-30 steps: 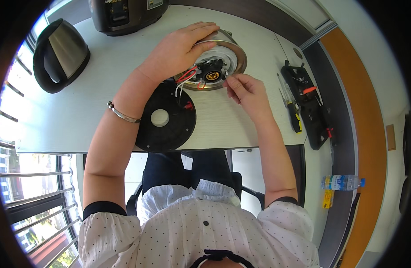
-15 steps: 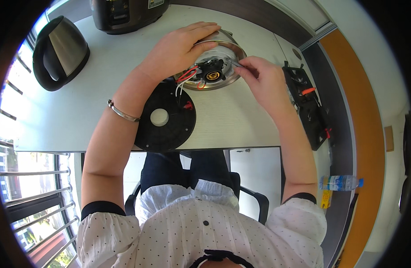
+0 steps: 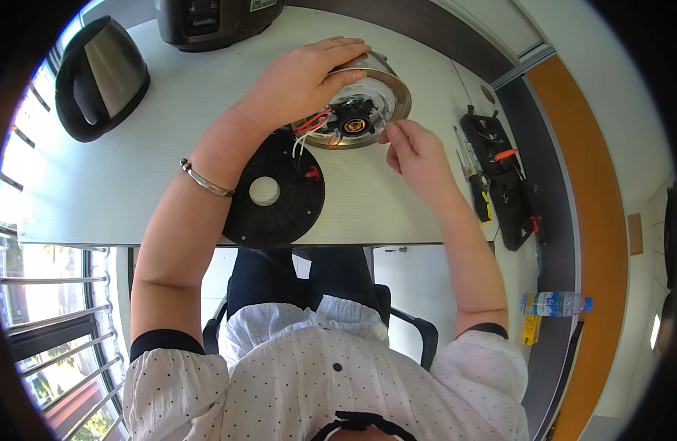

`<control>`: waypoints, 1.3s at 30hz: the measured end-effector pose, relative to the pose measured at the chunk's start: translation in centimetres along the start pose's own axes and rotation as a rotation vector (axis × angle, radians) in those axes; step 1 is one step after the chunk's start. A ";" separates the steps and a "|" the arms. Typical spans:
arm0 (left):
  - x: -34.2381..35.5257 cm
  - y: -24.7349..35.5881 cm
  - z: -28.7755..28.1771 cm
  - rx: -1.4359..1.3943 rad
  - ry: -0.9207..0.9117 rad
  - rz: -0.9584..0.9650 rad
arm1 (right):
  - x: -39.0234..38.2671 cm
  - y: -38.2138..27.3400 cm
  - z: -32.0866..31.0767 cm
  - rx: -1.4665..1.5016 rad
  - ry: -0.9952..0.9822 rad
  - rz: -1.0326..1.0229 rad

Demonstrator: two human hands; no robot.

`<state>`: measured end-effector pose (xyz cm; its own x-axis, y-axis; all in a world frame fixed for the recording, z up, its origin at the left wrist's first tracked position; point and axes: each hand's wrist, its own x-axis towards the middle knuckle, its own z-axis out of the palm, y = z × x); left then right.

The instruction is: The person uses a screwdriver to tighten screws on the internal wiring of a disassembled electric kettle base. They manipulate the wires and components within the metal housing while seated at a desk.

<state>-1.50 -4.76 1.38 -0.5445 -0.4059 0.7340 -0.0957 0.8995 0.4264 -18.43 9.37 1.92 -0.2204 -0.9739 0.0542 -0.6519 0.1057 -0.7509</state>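
Just forward-left of the pinched right grip (image 3: pixel 387 135) lies the metal bowl (image 3: pixel 383 91); anything held is unclear. The left grip (image 3: pixel 307 78), thumb apart, rests over it.

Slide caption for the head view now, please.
Left hand on the metal vessel, right hand pinched beside its black connector, black disc nearby.

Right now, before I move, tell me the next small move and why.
I'd probably ease the right hand slowly toward the black fitting: its pinched fingertips, seemingly holding a thin metal piece, sit just off the fitting's right side, the left hand rests on the steel vessel and can steady it, and red and white wires lie close by.
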 end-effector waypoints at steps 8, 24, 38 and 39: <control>0.0 -0.1 0.2 -0.021 -0.003 0.002 | 0.0 2.0 3.6 0.221 0.206 0.005; 0.3 0.2 -0.2 -0.032 -0.061 -0.015 | 0.5 3.6 4.3 -0.088 0.390 -0.213; 0.8 1.0 -0.4 0.025 -0.039 0.006 | 1.3 3.2 3.0 0.209 0.215 -0.160; 0.9 0.9 -0.4 0.028 -0.044 0.012 | 1.3 3.2 3.0 0.232 0.210 -0.139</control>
<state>-1.74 -4.38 2.61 -0.5818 -0.3884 0.7146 -0.1120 0.9085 0.4026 -18.59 7.81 -2.42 -0.3012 -0.9106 0.2830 -0.5094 -0.0972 -0.8550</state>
